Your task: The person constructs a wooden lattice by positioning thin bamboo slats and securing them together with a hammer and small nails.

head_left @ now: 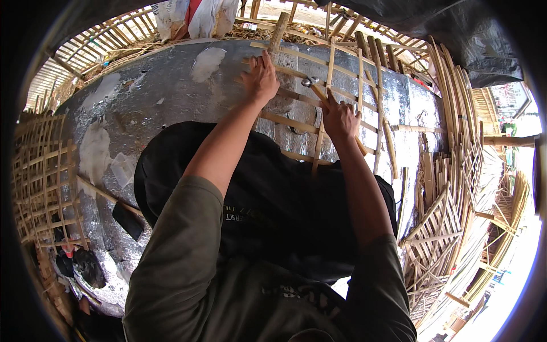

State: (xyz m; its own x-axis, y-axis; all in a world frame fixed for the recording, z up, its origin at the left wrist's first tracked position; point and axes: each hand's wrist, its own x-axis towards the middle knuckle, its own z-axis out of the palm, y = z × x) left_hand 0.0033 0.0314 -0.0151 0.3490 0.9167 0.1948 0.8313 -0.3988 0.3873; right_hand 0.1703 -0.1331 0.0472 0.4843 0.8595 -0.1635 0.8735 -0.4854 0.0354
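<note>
A lattice of split bamboo slats (347, 90) lies in front of me, with long slats crossed by upright strips. My left hand (262, 80) is at the lattice's left end, its fingers closed around a thicker bamboo strip (278, 31) that crosses the slats. Those fingers are partly blurred, and the strip runs out of sight beneath them. My right hand (343, 121) grips a hammer (308, 83) by its wooden handle. The round metal hammer head is over the slats, between my two hands, and the handle's end slants down to the right.
Silvery, patched sheeting (165, 74) covers the surface below. Bundled bamboo strips (456, 114) stand along the right, above a finished-looking lattice panel (433, 239). Another woven lattice (43, 182) is at the left. A dark flat object (127, 221) lies near my left knee. Pale sacks (199, 20) are at the back.
</note>
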